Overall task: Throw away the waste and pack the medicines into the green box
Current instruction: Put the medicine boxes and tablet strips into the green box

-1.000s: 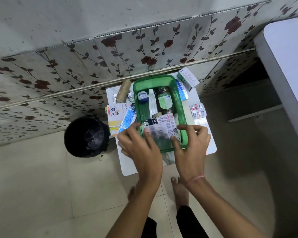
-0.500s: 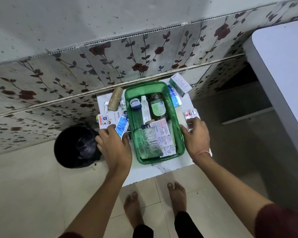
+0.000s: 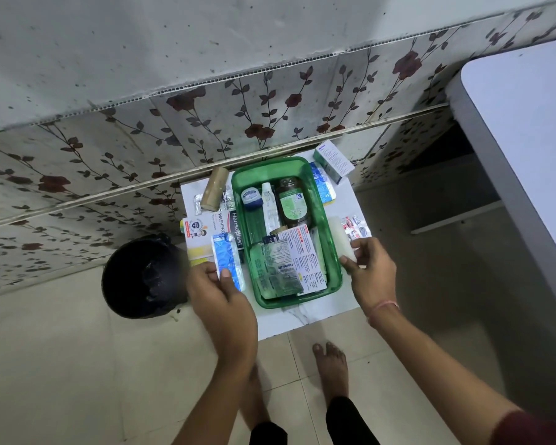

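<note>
The green box [image 3: 334, 264] sits on a small white table [image 3: 302, 319]. Inside lie a brown bottle [image 3: 292, 202], a white tube [image 3: 269, 208], a small round tin [image 3: 251, 198] and flat medicine strips [image 3: 284, 268]. My left hand [image 3: 220, 293] grips a blue blister strip [image 3: 227, 260] just left of the box. My right hand [image 3: 369, 271] holds a white roll [image 3: 341, 236] at the box's right side. A plaster box [image 3: 212, 232], a tan bandage roll [image 3: 213, 187], a red-and-white strip [image 3: 355, 227] and a teal carton [image 3: 333, 161] lie around it.
A black waste bin [image 3: 143, 277] with a dark liner stands on the floor left of the table. A flowered tiled wall [image 3: 238, 117] runs behind. A white tabletop [image 3: 527, 139] juts in at the right. My bare feet [image 3: 331, 367] stand before the table.
Both hands left the strips in the box and moved apart: the left took up the blue blister strip at the left, the right took the white roll at the right.
</note>
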